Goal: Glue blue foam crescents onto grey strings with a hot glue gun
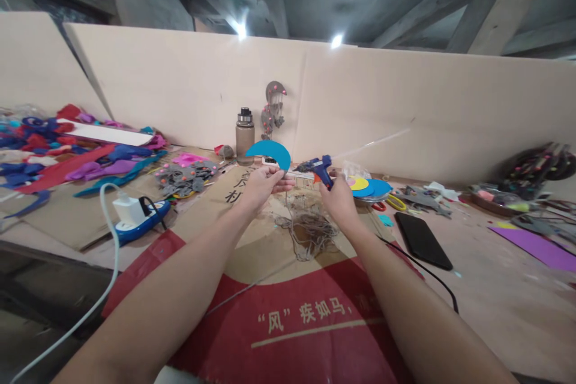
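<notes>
Red cardboard (306,318) lies under both arms; black phone (423,240) on the rt. L hand (261,185) pinches a blue moon shape (270,153), fingers closed on its low edge; R hand (339,198) wraps tight round a blue glue gun (318,167), tip just beside the moon. Bottle (245,135) stands behind, by the wall.

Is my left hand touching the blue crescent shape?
Touching. The head view shows the left hand pinching the lower right end of the blue crescent, holding it up.

Two ceiling lamps (288,36) glare overhead; light is soft, edges bend wide-angle.
</notes>
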Action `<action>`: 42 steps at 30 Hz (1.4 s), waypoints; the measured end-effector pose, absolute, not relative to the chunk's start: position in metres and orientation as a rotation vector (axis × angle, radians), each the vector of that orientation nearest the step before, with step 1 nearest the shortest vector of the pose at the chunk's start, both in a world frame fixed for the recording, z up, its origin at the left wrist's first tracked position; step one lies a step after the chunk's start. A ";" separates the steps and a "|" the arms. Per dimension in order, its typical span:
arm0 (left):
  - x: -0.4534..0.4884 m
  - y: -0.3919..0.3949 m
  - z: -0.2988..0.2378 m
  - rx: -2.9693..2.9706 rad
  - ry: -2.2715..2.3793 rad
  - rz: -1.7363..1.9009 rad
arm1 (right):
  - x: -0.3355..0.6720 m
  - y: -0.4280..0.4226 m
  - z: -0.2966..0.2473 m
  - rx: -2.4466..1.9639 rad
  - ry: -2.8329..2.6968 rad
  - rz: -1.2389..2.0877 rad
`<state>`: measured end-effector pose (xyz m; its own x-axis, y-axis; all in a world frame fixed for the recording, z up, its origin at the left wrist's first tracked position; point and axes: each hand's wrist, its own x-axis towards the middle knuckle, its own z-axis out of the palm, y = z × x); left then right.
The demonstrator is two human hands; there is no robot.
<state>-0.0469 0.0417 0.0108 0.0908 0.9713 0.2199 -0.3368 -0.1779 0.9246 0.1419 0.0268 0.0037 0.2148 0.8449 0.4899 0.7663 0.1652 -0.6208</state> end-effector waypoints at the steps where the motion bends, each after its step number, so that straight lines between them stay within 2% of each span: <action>1: -0.047 0.041 0.011 1.150 0.770 1.401 | 0.145 0.026 0.007 -1.531 -1.541 0.132; 8: -0.048 0.037 0.016 1.060 0.812 1.431 | 0.137 0.009 0.023 -1.245 -1.483 0.466; 13: -0.049 0.038 0.017 1.042 0.822 1.477 | 0.125 -0.005 0.027 -1.065 -1.643 0.538; 42: -0.052 0.044 0.011 1.126 0.807 1.516 | 0.125 0.006 0.012 -1.143 -1.827 0.405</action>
